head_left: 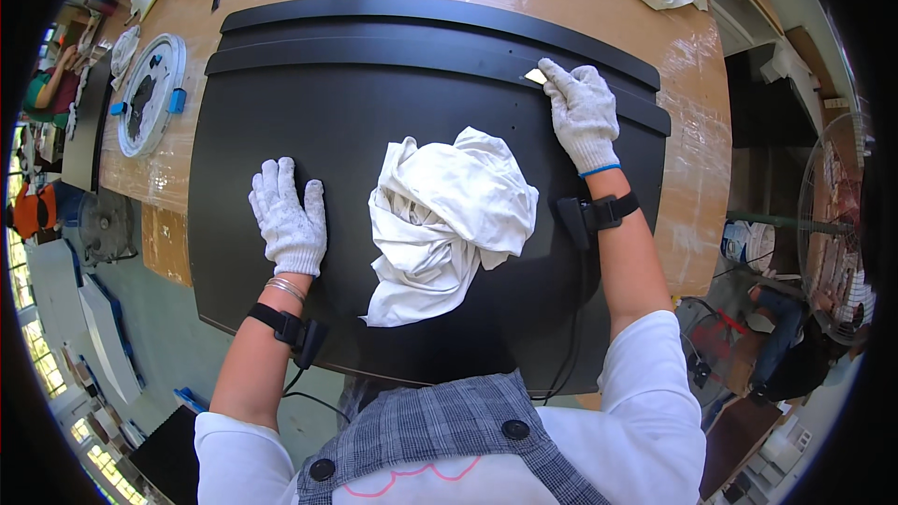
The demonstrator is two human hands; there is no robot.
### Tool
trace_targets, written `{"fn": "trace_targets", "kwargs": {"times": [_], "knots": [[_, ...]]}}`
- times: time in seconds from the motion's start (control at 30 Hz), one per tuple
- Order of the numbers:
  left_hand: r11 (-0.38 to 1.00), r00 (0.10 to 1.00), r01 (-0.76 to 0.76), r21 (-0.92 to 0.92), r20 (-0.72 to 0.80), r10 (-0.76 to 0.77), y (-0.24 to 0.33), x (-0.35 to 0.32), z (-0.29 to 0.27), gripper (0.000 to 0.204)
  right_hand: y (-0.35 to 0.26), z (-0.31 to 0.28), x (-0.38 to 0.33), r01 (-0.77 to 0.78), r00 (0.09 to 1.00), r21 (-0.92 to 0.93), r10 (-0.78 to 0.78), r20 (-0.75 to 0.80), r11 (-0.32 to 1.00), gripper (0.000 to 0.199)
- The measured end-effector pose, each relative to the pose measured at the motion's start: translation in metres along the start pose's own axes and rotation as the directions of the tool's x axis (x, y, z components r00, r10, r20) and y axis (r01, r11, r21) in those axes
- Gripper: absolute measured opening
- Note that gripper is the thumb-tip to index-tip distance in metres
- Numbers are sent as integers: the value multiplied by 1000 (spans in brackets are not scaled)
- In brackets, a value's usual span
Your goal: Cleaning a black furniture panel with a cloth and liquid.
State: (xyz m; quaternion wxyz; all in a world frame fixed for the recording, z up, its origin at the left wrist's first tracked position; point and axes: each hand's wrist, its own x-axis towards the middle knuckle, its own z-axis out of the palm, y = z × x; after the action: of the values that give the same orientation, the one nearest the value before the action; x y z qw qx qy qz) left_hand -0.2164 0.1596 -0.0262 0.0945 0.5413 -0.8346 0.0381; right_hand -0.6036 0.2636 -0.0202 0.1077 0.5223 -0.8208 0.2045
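Left hand (289, 217) in knit glove, fingers spread flat on the large black curved panel (281, 103). Crumpled white cloth (447, 215) just right of it, between hands. Right hand (582, 112) fingertips pinched on a small white sticker (535, 76) at the panel's ridge.

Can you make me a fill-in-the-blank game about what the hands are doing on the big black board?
1. The left hand lies flat on the big ____ panel.
2. The crumpled cloth between the two hands is ____ in colour.
3. The right hand touches a small pale tag near the panel's ____ edge.
4. Both hands wear knitted ____.

Missing words: black; white; far; gloves
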Motion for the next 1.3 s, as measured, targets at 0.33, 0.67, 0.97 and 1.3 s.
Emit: {"fn": "trace_targets", "kwargs": {"times": [0.33, 0.67, 0.97, 1.3], "knots": [[1000, 1000, 0, -29, -3, -1, -2, 0, 3, 52, 4, 0, 0, 37, 999, -8, -36, 34, 999, 28], [998, 1000, 9, -57, 2, -9, -2, 0, 2, 53, 1, 1, 2, -18, 1000, -15, 18, 7, 1000, 28], [999, 1000, 20, -37, 12, -19, -2, 0, 2, 53, 4, 1, 2, 10, 999, 29, -12, 46, 1000, 28], [1000, 1000, 7, -12, -4, -7, -1, -1, 0, 51, 5, 1, 1, -2, 998, 44, -1, 59, 999, 28]]}}
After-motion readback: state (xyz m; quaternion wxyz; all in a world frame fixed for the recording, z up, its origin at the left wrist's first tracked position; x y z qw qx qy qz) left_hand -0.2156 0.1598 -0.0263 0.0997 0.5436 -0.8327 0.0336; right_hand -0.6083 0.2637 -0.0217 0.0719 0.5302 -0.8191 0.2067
